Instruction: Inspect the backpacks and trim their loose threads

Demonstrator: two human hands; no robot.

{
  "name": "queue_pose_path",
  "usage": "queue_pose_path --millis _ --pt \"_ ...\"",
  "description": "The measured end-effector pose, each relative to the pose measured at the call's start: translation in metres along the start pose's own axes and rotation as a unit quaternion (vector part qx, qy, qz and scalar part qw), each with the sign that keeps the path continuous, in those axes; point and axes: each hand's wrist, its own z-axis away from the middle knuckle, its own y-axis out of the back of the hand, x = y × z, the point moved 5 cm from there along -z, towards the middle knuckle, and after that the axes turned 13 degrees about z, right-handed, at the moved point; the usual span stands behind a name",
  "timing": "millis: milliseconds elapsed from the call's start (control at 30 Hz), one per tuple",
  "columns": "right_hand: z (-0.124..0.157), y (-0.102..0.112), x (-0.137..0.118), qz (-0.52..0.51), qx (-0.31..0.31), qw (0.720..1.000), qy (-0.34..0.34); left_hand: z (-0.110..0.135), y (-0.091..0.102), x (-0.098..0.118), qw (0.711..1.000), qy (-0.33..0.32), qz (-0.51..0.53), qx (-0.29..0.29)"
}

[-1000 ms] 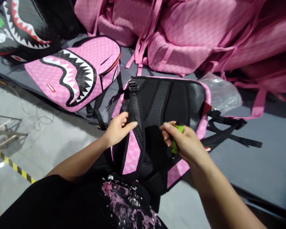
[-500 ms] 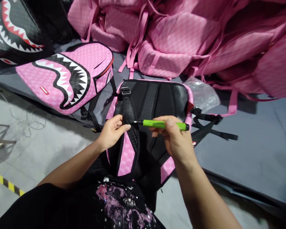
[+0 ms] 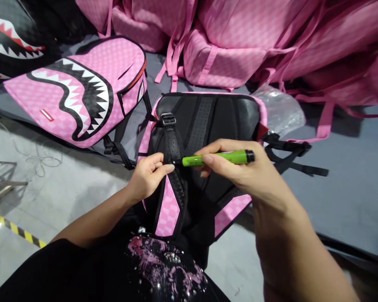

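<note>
A pink-and-black backpack (image 3: 227, 121) lies with its black padded back facing up, close to my body. My left hand (image 3: 149, 174) pinches the edge of its left shoulder strap (image 3: 173, 144), just below the metal-looking buckle (image 3: 168, 119). In my right hand (image 3: 233, 163) is a green marker pen (image 3: 195, 161), held level with its dark tip pointing left. That tip is at the strap, right beside my left thumb; whether it touches cannot be made out. The other shoulder strap (image 3: 231, 214), with a pink checked panel, hangs toward me.
A pink backpack with a shark mouth (image 3: 97, 100) lies at the left on the grey table (image 3: 349, 180). Several pink checked bags (image 3: 236, 63) are piled along the back. A clear plastic bag (image 3: 283, 111) sits behind the backpack's right corner. A black shark-mouth bag (image 3: 15, 29) is far left.
My right hand has turned and shifted its hold along the marker, and the tip has moved slightly left to the strap. My left hand keeps its pinch. The camera view has shifted a little.
</note>
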Motion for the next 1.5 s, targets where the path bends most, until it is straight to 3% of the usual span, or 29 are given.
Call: queue_pose_path --millis 233,367,433,533,633,700,767,833,900,967,1033,1100,1200,1333,1500 --pt "-0.018 -0.013 0.023 -0.112 -0.032 0.993 -0.023 -0.002 0.000 -0.002 0.998 -0.009 0.055 -0.019" --pt "-0.007 0.000 0.044 -0.196 0.123 0.973 -0.022 -0.011 0.007 0.001 0.996 -0.047 0.081 -0.015" --pt "0.006 0.009 0.060 -0.220 0.218 0.951 -0.027 -0.014 0.029 -0.001 0.994 -0.080 0.067 0.029" --pt "0.039 0.025 0.087 -0.217 0.374 0.901 -0.032 -0.005 0.091 -0.011 0.976 -0.105 -0.011 0.192" --pt "0.079 0.035 0.109 -0.165 0.516 0.840 -0.037 0.019 0.153 -0.018 0.928 -0.073 -0.121 0.343" --pt "0.099 0.032 0.118 -0.095 0.557 0.824 -0.048 0.032 0.165 0.002 0.875 -0.177 -0.238 0.383" --pt "0.108 0.022 0.119 0.006 0.565 0.824 -0.039 0.035 0.139 0.028 0.820 -0.318 -0.337 0.337" --pt "0.107 0.008 0.114 0.120 0.539 0.834 0.001 0.021 0.084 0.046 0.797 -0.413 -0.395 0.196" --pt "0.101 -0.005 0.109 0.207 0.493 0.844 0.040 -0.007 0.013 0.046 0.789 -0.438 -0.431 0.001" --pt "0.098 -0.007 0.110 0.236 0.475 0.847 0.029 -0.040 -0.057 0.034 0.755 -0.430 -0.463 -0.176" --pt "0.102 0.004 0.116 0.193 0.492 0.849 -0.022 -0.071 -0.113 0.018 0.708 -0.427 -0.484 -0.287" --pt "0.106 0.018 0.125 0.094 0.503 0.856 -0.073 -0.098 -0.150 0.006 0.681 -0.419 -0.491 -0.346" --pt "0.103 0.032 0.132 -0.043 0.471 0.874 -0.115 -0.123 -0.175 0.000 0.663 -0.402 -0.493 -0.394" --pt "0.093 0.040 0.133 -0.081 0.478 0.862 -0.144 -0.120 -0.178 -0.002 0.646 -0.378 -0.491 -0.446" --pt "0.086 0.039 0.133 -0.053 0.484 0.861 -0.145 -0.107 -0.169 -0.009 0.705 -0.363 -0.447 -0.415"
